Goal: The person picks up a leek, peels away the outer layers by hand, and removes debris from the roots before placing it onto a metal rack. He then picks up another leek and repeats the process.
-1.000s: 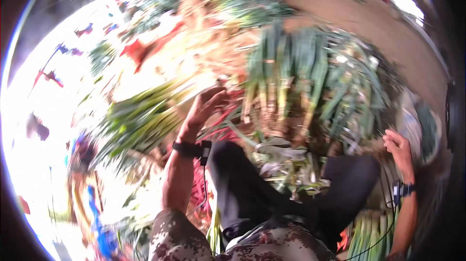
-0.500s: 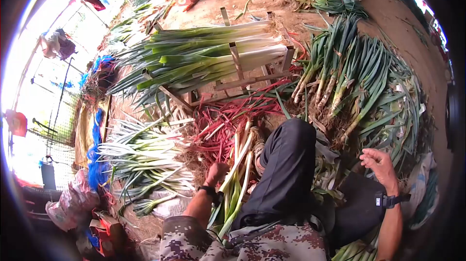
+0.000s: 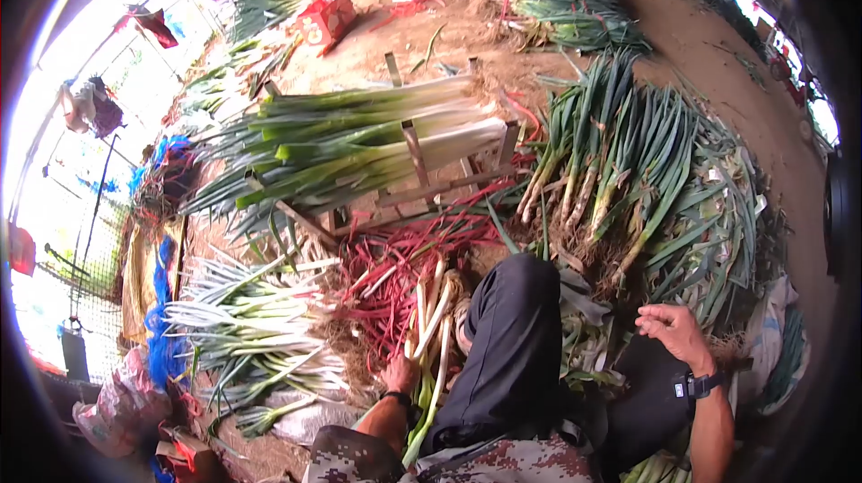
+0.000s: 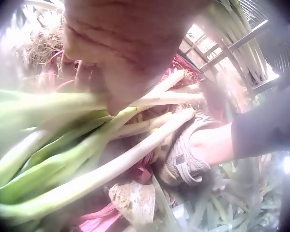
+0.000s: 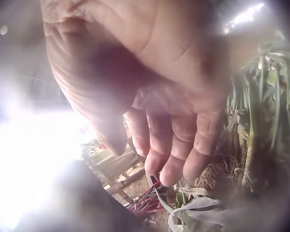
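Observation:
My left hand (image 3: 400,373) is low at the near edge of a pile of red strips (image 3: 386,299), beside a few loose leeks (image 3: 431,339) by my foot. In the left wrist view its fingers point down among the red strips, behind the leek stalks (image 4: 150,140); I cannot tell whether they grip a strip. Over my right thigh hangs my right hand (image 3: 678,335), fingers loosely bent and nothing in them, as the right wrist view shows too. A thick bundle of leeks (image 3: 359,137) lies across a slatted frame (image 3: 416,155) ahead.
Thin, pale-stalked leeks (image 3: 260,330) lie left of the red strips. Leeks with soil on their roots (image 3: 611,160) are heaped ahead to the right, with loose leaves (image 3: 718,214) beyond. A red box (image 3: 326,21) stands farther back. My bent knee (image 3: 521,281) rises between the hands.
The view has turned left and down from the earlier blurred frame. My left hand has come down from above the strips to their near edge. My right hand stays loosely bent over the thigh.

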The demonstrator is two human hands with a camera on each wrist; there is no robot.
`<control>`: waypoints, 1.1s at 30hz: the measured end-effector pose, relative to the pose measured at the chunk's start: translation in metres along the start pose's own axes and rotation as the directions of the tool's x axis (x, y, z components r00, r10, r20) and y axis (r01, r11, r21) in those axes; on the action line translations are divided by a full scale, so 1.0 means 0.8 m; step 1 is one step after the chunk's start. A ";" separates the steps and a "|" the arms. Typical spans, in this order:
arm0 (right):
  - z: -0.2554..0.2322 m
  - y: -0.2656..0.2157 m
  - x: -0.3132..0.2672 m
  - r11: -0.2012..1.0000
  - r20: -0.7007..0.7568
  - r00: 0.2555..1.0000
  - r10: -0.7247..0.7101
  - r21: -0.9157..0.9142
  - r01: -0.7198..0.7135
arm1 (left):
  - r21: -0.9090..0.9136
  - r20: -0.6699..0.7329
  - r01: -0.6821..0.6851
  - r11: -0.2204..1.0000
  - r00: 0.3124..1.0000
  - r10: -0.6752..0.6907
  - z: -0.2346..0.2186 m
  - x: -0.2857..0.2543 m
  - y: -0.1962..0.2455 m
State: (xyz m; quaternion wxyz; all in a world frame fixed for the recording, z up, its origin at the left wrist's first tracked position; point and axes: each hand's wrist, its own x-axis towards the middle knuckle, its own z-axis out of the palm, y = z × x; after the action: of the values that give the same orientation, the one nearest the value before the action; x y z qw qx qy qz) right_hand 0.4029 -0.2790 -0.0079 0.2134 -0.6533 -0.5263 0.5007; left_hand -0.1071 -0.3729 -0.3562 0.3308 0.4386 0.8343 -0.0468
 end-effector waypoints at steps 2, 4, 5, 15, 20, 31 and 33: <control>0.000 -0.008 -0.001 1.000 -0.001 1.000 -0.002 0.010 0.002 | -0.039 -0.012 -0.067 0.997 0.998 0.067 -0.008 -0.004 0.000; 0.003 -0.009 0.001 0.999 0.001 1.000 -0.011 0.041 0.010 | -0.212 -0.152 -0.305 0.929 0.949 0.277 -0.014 -0.001 -0.012; 0.004 -0.009 0.004 0.998 0.004 1.000 -0.018 0.058 0.018 | -0.377 -0.249 -0.429 0.821 0.900 0.357 -0.025 -0.003 -0.013; 0.042 -0.071 0.027 0.943 -0.070 0.941 -0.332 0.005 0.333 | -0.217 -0.373 -0.906 0.364 0.421 0.827 -0.298 -0.017 0.203; 0.070 -0.137 0.033 0.468 -0.119 0.509 -0.852 -0.610 0.640 | 0.074 -0.176 -0.995 0.065 0.051 0.983 -0.364 -0.089 0.359; 0.015 -0.055 0.068 0.859 -0.419 0.798 -0.433 0.075 0.506 | -0.239 -0.576 -0.958 -0.158 0.009 0.817 -0.332 -0.192 0.534; 0.003 -0.049 0.070 0.859 -0.475 0.780 -0.408 0.090 0.504 | -0.713 -0.405 -0.700 -0.041 0.363 0.839 -0.323 -0.174 0.550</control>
State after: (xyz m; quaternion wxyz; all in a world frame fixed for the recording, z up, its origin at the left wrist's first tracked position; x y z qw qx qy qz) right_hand 0.3790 -0.2153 -0.0014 0.5103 -0.5745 -0.5507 0.3260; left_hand 0.1516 -0.1066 0.0209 0.5174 0.6137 0.3252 0.4999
